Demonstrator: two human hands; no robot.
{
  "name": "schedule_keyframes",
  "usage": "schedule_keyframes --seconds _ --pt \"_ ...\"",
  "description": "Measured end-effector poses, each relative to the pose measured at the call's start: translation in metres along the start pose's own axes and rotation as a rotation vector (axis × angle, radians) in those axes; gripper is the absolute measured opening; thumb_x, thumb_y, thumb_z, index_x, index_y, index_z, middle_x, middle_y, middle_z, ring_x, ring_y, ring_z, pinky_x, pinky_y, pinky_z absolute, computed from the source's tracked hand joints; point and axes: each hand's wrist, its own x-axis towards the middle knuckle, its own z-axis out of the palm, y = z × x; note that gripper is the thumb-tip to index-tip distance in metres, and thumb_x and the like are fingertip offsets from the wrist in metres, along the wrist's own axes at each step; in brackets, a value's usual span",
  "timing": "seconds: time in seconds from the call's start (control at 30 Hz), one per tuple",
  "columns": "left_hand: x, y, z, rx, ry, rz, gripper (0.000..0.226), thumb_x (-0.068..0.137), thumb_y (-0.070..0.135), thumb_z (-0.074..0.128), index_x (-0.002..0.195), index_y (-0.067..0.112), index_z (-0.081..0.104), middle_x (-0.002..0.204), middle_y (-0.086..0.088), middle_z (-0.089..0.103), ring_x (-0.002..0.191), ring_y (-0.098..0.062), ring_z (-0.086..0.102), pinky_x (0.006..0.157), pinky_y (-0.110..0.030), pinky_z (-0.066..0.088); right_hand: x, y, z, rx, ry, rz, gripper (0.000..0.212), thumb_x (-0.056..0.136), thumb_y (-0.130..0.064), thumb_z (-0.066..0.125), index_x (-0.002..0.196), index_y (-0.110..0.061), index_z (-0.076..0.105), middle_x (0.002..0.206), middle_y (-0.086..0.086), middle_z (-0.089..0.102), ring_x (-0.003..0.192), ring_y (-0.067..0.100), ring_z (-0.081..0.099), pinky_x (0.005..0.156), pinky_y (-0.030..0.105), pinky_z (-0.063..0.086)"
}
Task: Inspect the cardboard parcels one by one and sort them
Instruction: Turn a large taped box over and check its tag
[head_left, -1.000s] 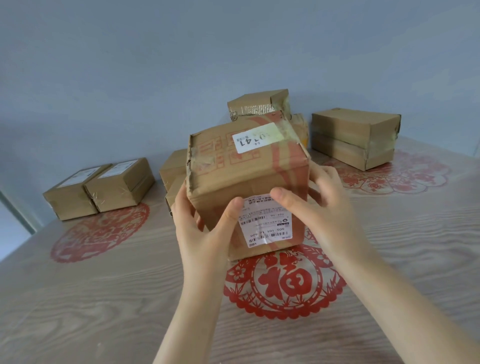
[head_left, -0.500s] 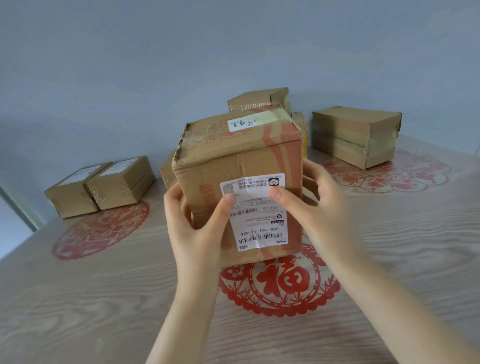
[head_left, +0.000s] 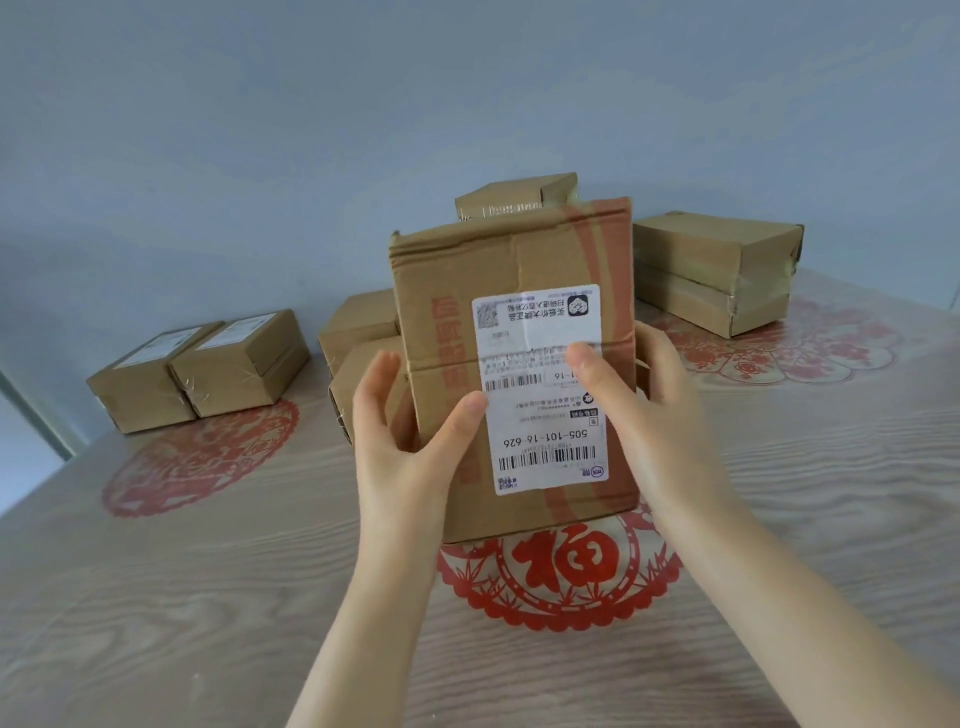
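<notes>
I hold a brown cardboard parcel (head_left: 540, 260) with red print up in front of me, above the middle red paper-cut (head_left: 566, 582). Its face with the white shipping label (head_left: 540, 415), upside down, is turned toward me. My left hand (head_left: 400, 441) grips its left edge, thumb on the label's left side. My right hand (head_left: 649, 415) grips the right edge, thumb pressed on the label's middle. Behind it lie more parcels: a stack (head_left: 358, 332) just behind my left hand and one (head_left: 519, 195) showing over the held parcel's top.
Two small labelled boxes (head_left: 208, 364) sit side by side at the far left on a red paper-cut (head_left: 197, 457). Two stacked long boxes (head_left: 717, 270) rest at the far right on another paper-cut (head_left: 800, 348). The wooden table (head_left: 156, 597) ends at a blue wall.
I have tipped the parcel's top toward me, so the labelled face now fills the view and the top with the "141" sticker is out of sight. Both hands kept their grip.
</notes>
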Motion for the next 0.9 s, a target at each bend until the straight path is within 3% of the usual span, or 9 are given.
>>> schedule_keyframes --seconds 0.13,0.23,0.43,0.6,0.77,0.83,0.9 --pt "-0.0002 -0.0043 0.0004 0.026 -0.02 -0.02 0.07 0.065 0.03 0.077 0.13 0.018 0.055 0.112 0.004 0.075 0.101 -0.011 0.073 0.076 -0.021 0.06 0.0025 0.0043 -0.0019 -0.038 -0.028 0.021 0.02 0.089 -0.035 0.068 0.108 -0.029 0.066 0.104 -0.01 0.071 0.092 -0.005 0.067 0.069 0.007 0.051" --pt "0.0021 -0.0034 -0.0037 -0.026 -0.04 -0.048 0.058 0.069 0.029 0.075 0.124 0.023 0.056 0.109 0.007 0.076 0.096 -0.01 0.074 0.07 -0.021 0.059 0.0021 0.0054 -0.0008 -0.087 -0.048 -0.011 0.038 0.084 -0.044 0.068 0.121 -0.036 0.064 0.123 -0.01 0.064 0.105 -0.006 0.062 0.078 0.006 0.05" --pt "0.0018 -0.0016 -0.004 0.01 -0.16 -0.092 0.064 0.077 0.029 0.07 0.139 0.03 0.053 0.12 0.008 0.073 0.104 -0.011 0.072 0.07 -0.019 0.058 0.0051 0.0025 -0.0052 -0.089 -0.038 -0.015 0.032 0.085 -0.048 0.063 0.115 -0.038 0.064 0.117 -0.009 0.069 0.103 0.0 0.065 0.088 0.022 0.053" --pt "0.0036 -0.0016 -0.006 -0.029 -0.102 -0.124 0.05 0.076 0.031 0.069 0.126 0.028 0.062 0.108 0.007 0.077 0.095 -0.011 0.075 0.066 -0.018 0.058 0.002 0.0056 0.0005 -0.117 -0.039 -0.007 0.044 0.086 -0.038 0.071 0.127 -0.031 0.057 0.123 -0.013 0.061 0.111 -0.003 0.059 0.088 0.021 0.05" --pt "0.0032 -0.005 -0.0049 -0.038 -0.095 -0.171 0.063 0.071 0.037 0.071 0.131 0.019 0.059 0.11 0.003 0.077 0.099 -0.012 0.074 0.069 -0.019 0.059 0.0047 0.0024 -0.0023 -0.068 -0.024 0.018 0.049 0.079 -0.054 0.074 0.124 -0.038 0.061 0.13 -0.01 0.059 0.116 0.002 0.059 0.099 0.03 0.05" --pt "0.0022 -0.0064 -0.0035 -0.032 -0.13 -0.181 0.062 0.071 0.036 0.071 0.13 0.02 0.059 0.111 0.004 0.077 0.102 -0.012 0.073 0.072 -0.021 0.059 0.0066 0.0028 -0.0051 -0.011 -0.046 0.045 0.039 0.085 -0.046 0.072 0.122 -0.037 0.063 0.121 -0.007 0.068 0.11 0.004 0.065 0.091 0.025 0.054" --pt "0.002 -0.0054 -0.0035 -0.028 -0.16 -0.18 0.064 0.07 0.035 0.071 0.132 0.025 0.055 0.115 0.006 0.075 0.105 -0.012 0.072 0.08 -0.029 0.058 0.0064 0.0006 -0.0069 0.094 -0.076 0.078 0.028 0.092 -0.027 0.066 0.12 -0.028 0.062 0.105 -0.01 0.075 0.094 0.0 0.07 0.073 0.012 0.054"
